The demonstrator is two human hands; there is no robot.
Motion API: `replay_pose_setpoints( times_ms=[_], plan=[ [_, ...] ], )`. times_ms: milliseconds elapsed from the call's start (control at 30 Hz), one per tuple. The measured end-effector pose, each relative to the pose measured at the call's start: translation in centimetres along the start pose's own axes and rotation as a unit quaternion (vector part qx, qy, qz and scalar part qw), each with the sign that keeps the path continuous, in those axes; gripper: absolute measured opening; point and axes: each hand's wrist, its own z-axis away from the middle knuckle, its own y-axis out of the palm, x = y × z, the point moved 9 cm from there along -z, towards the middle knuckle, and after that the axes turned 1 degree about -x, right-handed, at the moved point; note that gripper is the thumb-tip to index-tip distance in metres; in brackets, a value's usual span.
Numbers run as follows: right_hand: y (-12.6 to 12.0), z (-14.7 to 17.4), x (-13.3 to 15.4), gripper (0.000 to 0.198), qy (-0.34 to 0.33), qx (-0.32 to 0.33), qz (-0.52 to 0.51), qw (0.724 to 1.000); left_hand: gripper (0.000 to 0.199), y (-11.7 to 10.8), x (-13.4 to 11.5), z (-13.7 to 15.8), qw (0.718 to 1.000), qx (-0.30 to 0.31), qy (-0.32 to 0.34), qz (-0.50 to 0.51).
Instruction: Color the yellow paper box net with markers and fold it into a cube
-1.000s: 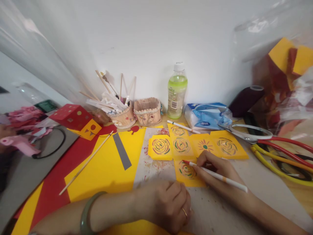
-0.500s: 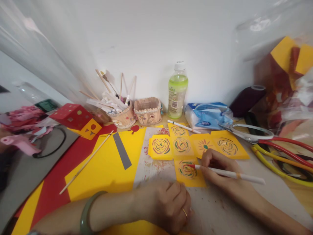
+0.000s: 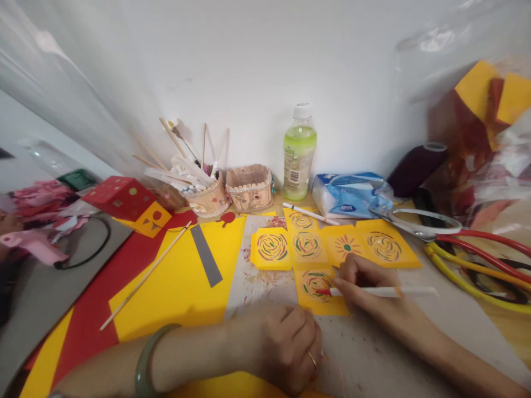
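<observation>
My right hand (image 3: 367, 282) grips a white marker pen (image 3: 384, 292) with a red tip. The tip rests on the lowest square of a yellow paper box cutout (image 3: 305, 305), on swirls of red, green and dark strokes. Other squares of the cutout carry similar swirls, and one has a flower with a green centre. My left hand (image 3: 292, 348), with a ring on one finger, is curled closed on the table just below the cutout; the inside of its fingers is hidden. A second white pen (image 3: 311, 214) lies across the cutout's top flap.
Yellow card (image 3: 174, 282), a grey strip (image 3: 206, 257) and a thin wooden stick (image 3: 145, 276) lie left. Behind stand two decorated baskets (image 3: 249, 198), a green drink bottle (image 3: 299, 160) and a tissue pack (image 3: 352, 196). Scissors (image 3: 427, 224) and pliers (image 3: 477, 260) lie right; a pink glue gun (image 3: 33, 243) far left.
The marker's tip has shifted slightly downward within the lowest square, and its barrel has swung flatter. My left hand stays in place. The view has shifted a little.
</observation>
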Motion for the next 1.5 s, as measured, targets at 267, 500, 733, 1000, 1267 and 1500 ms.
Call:
replay_pose_setpoints(
  times_ms=[267, 500, 733, 1000, 1267, 1500],
  plan=[
    [0.3, -0.1, -0.6, 0.029, 0.018, 0.011, -0.028, 0.999, 0.019, -1.3, 0.6, -0.5, 0.998, -0.055, -0.017, 0.028],
    [1.3, 0.1, -0.3, 0.029, -0.001, 0.040, -0.003, 0.999, 0.021, -1.2, 0.7, -0.5, 0.998, -0.052, -0.020, 0.029],
    [1.4, 0.0, 0.1, 0.029, -0.013, 0.049, 0.008, 0.999, 0.021, -0.8, 0.4, -0.3, 0.999, -0.032, -0.008, 0.017],
    [1.4, 0.1, 0.0, 0.030, -0.006, 0.048, 0.010, 0.999, 0.023, -1.2, 0.6, -0.5, 0.999, -0.040, -0.011, 0.021],
    [1.5, 0.0, 0.1, 0.028, -0.002, 0.052, 0.010, 0.999, 0.022, -1.3, 0.6, -0.5, 0.998, -0.046, -0.015, 0.028],
    [1.6, 0.1, -0.3, 0.028, 0.002, 0.057, 0.008, 0.998, 0.022, -1.3, 0.6, -0.4, 0.999, -0.045, -0.011, 0.028]
  ],
)
